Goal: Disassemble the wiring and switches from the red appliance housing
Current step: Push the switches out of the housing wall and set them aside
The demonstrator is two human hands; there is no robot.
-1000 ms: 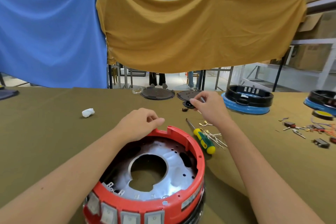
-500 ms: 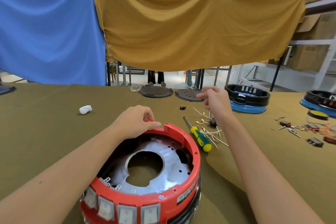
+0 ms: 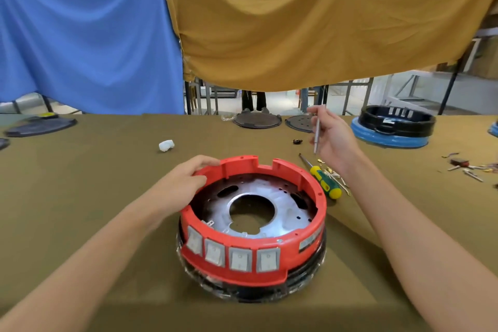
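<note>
While the left hand (image 3: 186, 183) grips the ten-o'clock rim of the red housing (image 3: 253, 226) at surface centre, the right hand (image 3: 332, 137), at one o'clock, pinches a thin upright wire piece (image 3: 317, 133), nearer the loose-wire pile (image 3: 332, 175).

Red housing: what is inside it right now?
Inside the red housing lies a silvery metal plate with a large central hole showing the table cloth. No wires are visible; the near wall hides the switches' backs.
</note>
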